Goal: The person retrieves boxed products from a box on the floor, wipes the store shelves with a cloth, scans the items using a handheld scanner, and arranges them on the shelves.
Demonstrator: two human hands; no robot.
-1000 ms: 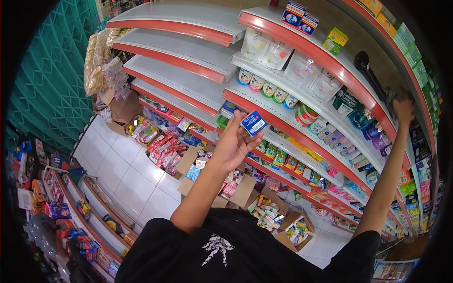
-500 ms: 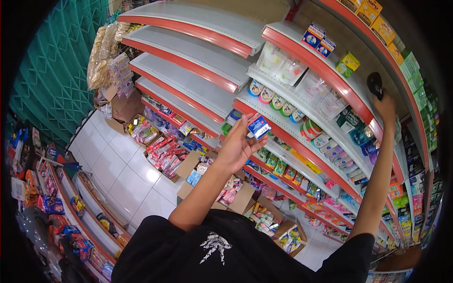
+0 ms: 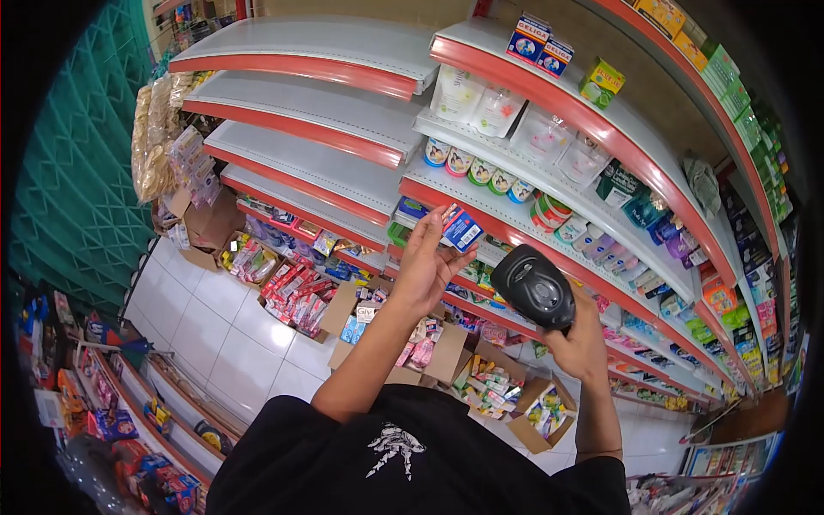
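Between the fingertips of my left hand (image 3: 422,273) is a small blue and red box (image 3: 461,230), its white barcode patch turned toward me. A black handheld barcode scanner (image 3: 532,287) is gripped in my right hand (image 3: 579,339), its broad head pointing up and left, close to the box but apart from it. Behind both hands are shelves with several round tubs (image 3: 481,169) and bottles. The scanner covers part of the lower shelf goods, and its handle is mostly hidden by my fingers.
Grey shelves (image 3: 300,90) with red edges rise ahead at the left. Two blue Geliga boxes (image 3: 529,36) and a green and yellow box (image 3: 602,83) stand on the top right shelf. Open cartons (image 3: 532,436) of goods line the tiled floor (image 3: 210,339). A green folding gate (image 3: 73,197) is at far left.
My right hand has brought the scanner down from the upper right shelf to beside the small box. My left hand still holds the box in nearly the same place. The view has shifted slightly.
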